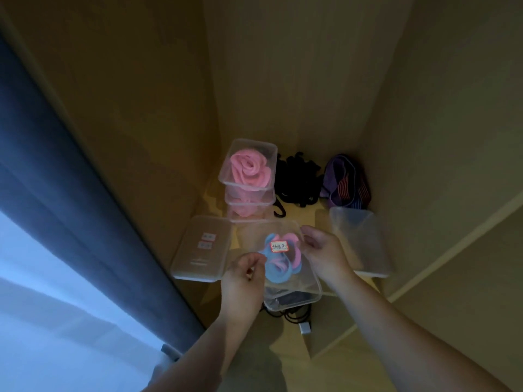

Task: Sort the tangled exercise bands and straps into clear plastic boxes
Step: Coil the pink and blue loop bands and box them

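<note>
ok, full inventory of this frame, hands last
stacked boxes: at least two, clear, pink bands inside, back left
black straps: one pile, black, back centre
striped bands: one bundle, purple and red, back right
labelled lid: one, clear, left
plain lid: one, clear, right
labelled box: one, clear, blue and pink bands inside, centre
lower box: one, clear, dark contents, beneath it
cable: one, black, front
curtain: one, blue, far left
left hand: one, holds labelled box's left edge
right hand: one, holds its right edge
</note>
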Motion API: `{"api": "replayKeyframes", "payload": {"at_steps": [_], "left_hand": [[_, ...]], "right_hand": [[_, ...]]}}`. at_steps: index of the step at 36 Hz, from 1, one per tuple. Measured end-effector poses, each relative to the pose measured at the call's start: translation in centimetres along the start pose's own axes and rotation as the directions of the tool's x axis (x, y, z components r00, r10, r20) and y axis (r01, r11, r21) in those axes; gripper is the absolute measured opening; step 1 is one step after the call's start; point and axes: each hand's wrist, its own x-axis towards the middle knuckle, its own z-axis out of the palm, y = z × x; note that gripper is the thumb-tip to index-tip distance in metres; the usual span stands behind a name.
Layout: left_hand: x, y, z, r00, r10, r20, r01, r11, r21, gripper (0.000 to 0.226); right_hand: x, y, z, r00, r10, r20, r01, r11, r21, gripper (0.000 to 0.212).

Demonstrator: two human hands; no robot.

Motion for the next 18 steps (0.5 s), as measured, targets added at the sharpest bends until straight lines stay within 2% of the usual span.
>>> {"api": "replayKeyframes", "payload": {"at_steps": [2,5,9,13,18], "left_hand": [[0.2,0.0,0.0,1.000,0.006,-0.026,-0.007,1.000,-0.002,0.016],[0.6,-0.4,0.1,1.000,0.015,-0.022,-0.015,1.000,-0.005,0.016],[0.9,-0.9,0.1,0.992,0.108,-0.059,-0.104,0.992,0.071,0.032],[1.6,-1.0,0.4,0.999,-0.003,0.052,0.002,1.000,0.025,0.040],[2.0,-0.3,0.7,0.999,-0.003,0.035,0.000,0.996,0.093,0.034]], "right_hand": [[0.8,0.1,0.2,1.000,0.001,0.014,-0.001,1.000,0.008,0.006],[1.4,-0.5,0.6,0.999,-0.027,0.029,0.027,0.999,0.020,0.027],[1.7,-1.1,1.1,0.999,-0.002,0.034,0.001,0.999,0.050,0.031],[2.1,-0.9,1.4,1.000,0.003,0.014,-0.005,0.996,0.090,0.024],[3.4,0.1,1.7,1.000,0.005,-0.020,-0.003,0.997,0.080,0.025]]}}
